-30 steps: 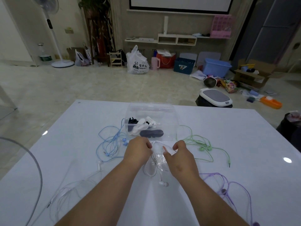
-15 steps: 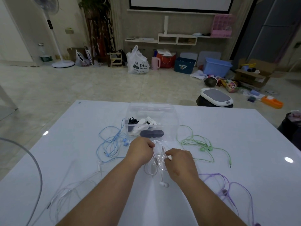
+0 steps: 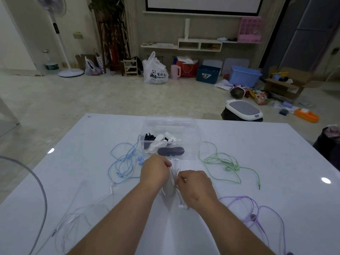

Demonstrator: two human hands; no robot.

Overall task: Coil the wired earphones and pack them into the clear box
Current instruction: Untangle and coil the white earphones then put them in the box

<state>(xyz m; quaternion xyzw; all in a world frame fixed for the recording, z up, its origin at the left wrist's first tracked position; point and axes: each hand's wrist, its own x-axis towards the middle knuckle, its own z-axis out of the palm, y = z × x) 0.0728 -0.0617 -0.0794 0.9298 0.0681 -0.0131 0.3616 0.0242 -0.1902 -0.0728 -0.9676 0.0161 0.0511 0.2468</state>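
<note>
White wired earphones [image 3: 174, 169] hang in loops between my two hands, just in front of the clear box [image 3: 191, 137]. My left hand [image 3: 154, 172] grips the top of the loops with curled fingers. My right hand [image 3: 196, 186] pinches the cable lower down, and an earbud [image 3: 182, 206] dangles near its wrist. The clear box stands open on the white table [image 3: 239, 148] and holds dark and white coiled items. Blue earphones [image 3: 125, 162] lie left of the box, green earphones [image 3: 226, 162] right of it, purple earphones [image 3: 257, 216] at near right.
Another pale cable [image 3: 77, 218] lies loose at the near left of the table. A grey curved rim [image 3: 36, 190] crosses the left edge of the view. Beyond the table's far edge the floor holds bags, bins and a grey-topped stool [image 3: 242, 109].
My right hand has moved down and toward me along the white cable. My left hand has shifted slightly right and kept its grip; the loops now hang closer between the hands.
</note>
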